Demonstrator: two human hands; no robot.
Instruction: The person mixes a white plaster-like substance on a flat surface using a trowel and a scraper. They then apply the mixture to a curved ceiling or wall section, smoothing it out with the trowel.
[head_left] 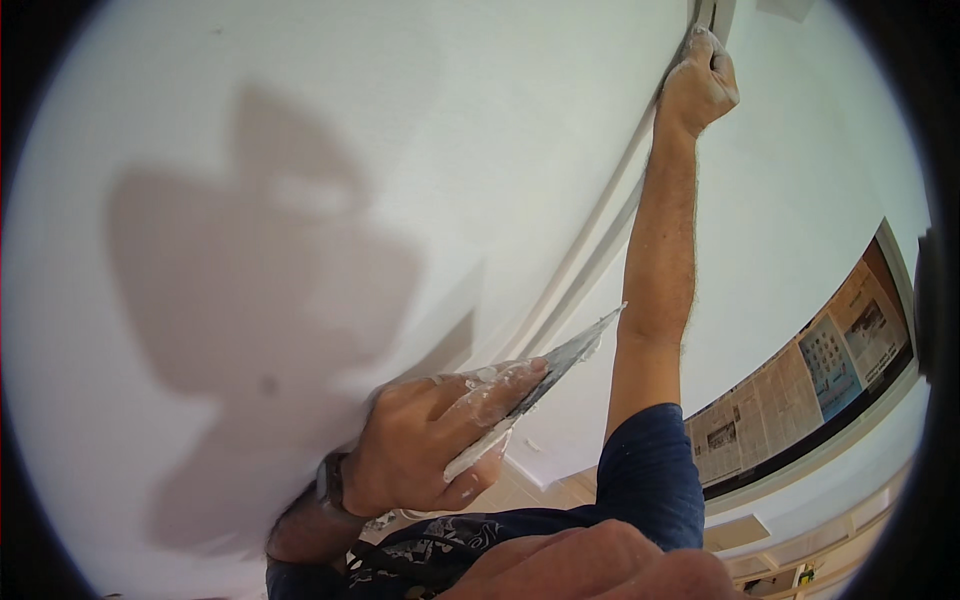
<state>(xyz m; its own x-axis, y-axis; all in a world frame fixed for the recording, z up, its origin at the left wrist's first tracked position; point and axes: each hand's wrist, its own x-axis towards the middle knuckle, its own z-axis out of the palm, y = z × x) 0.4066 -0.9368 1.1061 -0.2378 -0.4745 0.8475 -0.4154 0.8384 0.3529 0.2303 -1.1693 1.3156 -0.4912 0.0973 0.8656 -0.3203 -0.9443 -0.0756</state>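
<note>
My left hand (430, 430), with a dark watch (328, 485) at its wrist, is closed around a putty knife (565, 368). Its thin grey blade points up and to the right and is smeared with white filler. More white paste sticks to the fingers. My right hand (700, 85) is stretched far up, its fingers curled at the pale strip (600, 225) that runs along the wall. White residue marks its thumb and knuckles. Whatever it grips is mostly hidden; a grey edge shows just past the fingers.
A white wall (480, 130) fills the left and middle, bearing a large shadow (270, 270). On the right, newspaper sheets (775, 410) cover a dark-framed panel. Pale shelving (830, 545) stands at the lower right.
</note>
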